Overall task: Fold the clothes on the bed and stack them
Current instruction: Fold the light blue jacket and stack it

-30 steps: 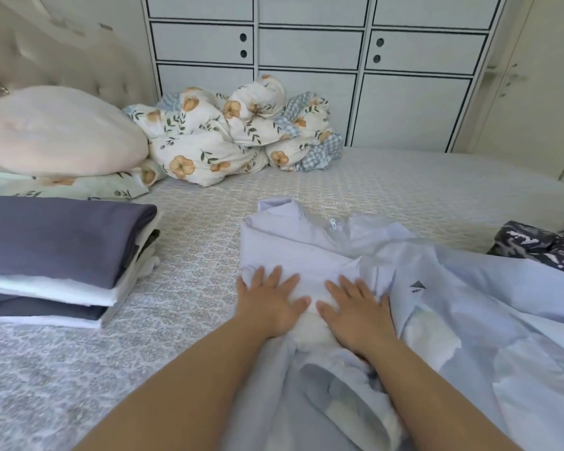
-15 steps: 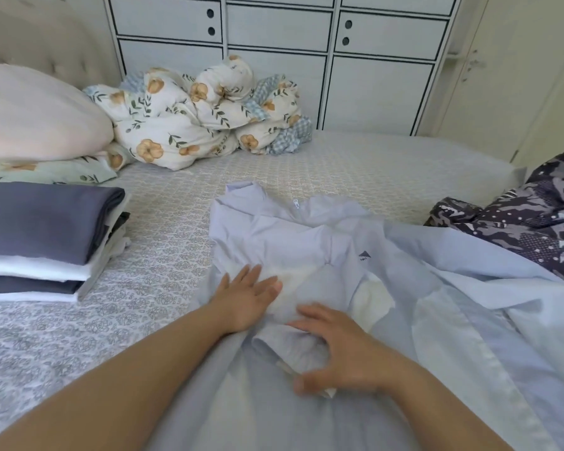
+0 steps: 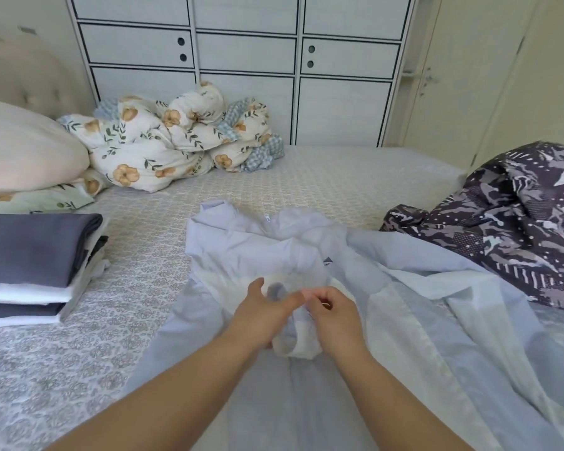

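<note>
A pale blue jacket (image 3: 261, 245) with a zip and a small dark logo lies spread across the middle of the bed (image 3: 339, 187). My left hand (image 3: 261, 312) and my right hand (image 3: 331, 315) meet above its middle, and both pinch a bunched piece of its thin fabric lifted off the bed. At the left edge sits a stack of folded clothes (image 3: 36, 265) in grey and white layers. At the right lies a crumpled dark patterned garment (image 3: 508, 222).
A floral duvet (image 3: 176, 138) is heaped at the far side of the bed, beside a pink pillow (image 3: 23, 151) at the padded headboard. White cabinets (image 3: 248, 60) stand behind the bed, and a door (image 3: 469, 76) is at the right.
Both hands were pressing flat on the jacket; they have since come together and picked up a bunch of its fabric. The view has turned right, showing more of the dark garment.
</note>
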